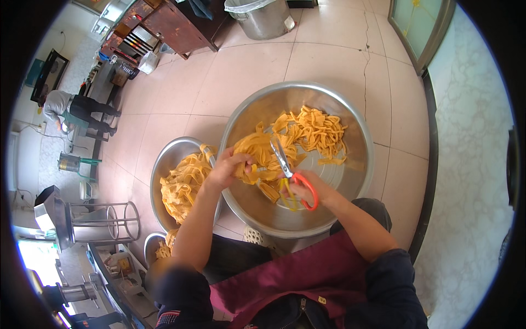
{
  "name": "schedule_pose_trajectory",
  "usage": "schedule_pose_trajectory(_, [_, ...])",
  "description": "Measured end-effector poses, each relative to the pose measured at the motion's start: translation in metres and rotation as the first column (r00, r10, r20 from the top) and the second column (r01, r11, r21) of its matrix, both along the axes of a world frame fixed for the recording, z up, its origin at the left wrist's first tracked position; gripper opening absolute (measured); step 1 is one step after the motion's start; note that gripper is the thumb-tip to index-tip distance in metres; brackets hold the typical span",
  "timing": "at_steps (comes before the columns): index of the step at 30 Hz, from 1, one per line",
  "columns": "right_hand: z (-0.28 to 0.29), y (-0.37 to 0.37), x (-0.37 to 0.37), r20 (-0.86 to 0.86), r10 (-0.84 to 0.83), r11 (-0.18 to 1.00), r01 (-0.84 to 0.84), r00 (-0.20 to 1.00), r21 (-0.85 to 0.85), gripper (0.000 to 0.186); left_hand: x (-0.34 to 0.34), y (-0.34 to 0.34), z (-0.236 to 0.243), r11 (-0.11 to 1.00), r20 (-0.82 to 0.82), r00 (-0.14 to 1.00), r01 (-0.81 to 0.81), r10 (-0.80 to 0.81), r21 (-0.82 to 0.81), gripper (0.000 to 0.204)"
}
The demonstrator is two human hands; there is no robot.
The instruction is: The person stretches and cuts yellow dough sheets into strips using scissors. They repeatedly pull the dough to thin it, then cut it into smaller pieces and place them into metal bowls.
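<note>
Over a wide steel basin (350, 192), my left hand (226, 169) is closed around a bunch of flat yellow-brown strips (256, 147) that look like tofu skin. My right hand (307, 186) grips scissors (282, 158) with one red and one yellow handle, their blades apart and pointing up beside the bunch. Thin cut strips (318, 131) lie heaped in the basin's far right part. To the left, a smaller steel bowl (157, 164) is piled with long uncut strips (183, 186); one strip hangs over toward the big basin's rim.
Another small bowl (148, 253) with strips stands by my left forearm. A lined metal bin (262, 19) and a reddish wooden cabinet (181, 27) are beyond the basin. A person (82, 111) bends near the left wall. A marble-patterned wall (471, 137) runs along the right.
</note>
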State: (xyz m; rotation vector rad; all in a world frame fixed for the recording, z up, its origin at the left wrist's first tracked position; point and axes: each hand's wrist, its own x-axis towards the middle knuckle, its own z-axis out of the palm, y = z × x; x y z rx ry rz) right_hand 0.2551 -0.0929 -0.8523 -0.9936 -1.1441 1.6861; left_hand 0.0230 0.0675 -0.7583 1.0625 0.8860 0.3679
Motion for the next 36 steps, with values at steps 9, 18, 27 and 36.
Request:
schedule_pose_trajectory(9, [0.006, -0.001, -0.005, 0.153, 0.029, 0.964, -0.068, 0.988, 0.257, 0.052, 0.015, -0.025, 0.019, 0.832, -0.224, 0.809, 0.554, -0.543, -0.015, 0.021])
schedule_pose_trajectory(18, [0.011, 0.009, -0.001, 0.309, 0.014, 0.996, 0.014, 0.951, -0.088, 0.028, 0.007, -0.011, 0.004, 0.763, -0.38, 0.697, 0.645, -0.608, -0.038, 0.022])
schedule_pose_trajectory(27, [0.016, 0.022, -0.009, -0.218, -0.331, 0.936, 0.349, 0.918, 0.048, 0.046, 0.047, -0.047, -0.016, 0.971, 0.242, 0.968, 0.118, -0.066, -0.206, 0.053])
schedule_pose_trajectory(36, [-0.01, 0.022, 0.004, -0.38, -0.373, 0.923, 0.294, 0.846, -0.25, 0.029, 0.049, -0.069, -0.036, 0.914, -0.022, 0.934, 0.354, -0.357, 0.2, 0.053])
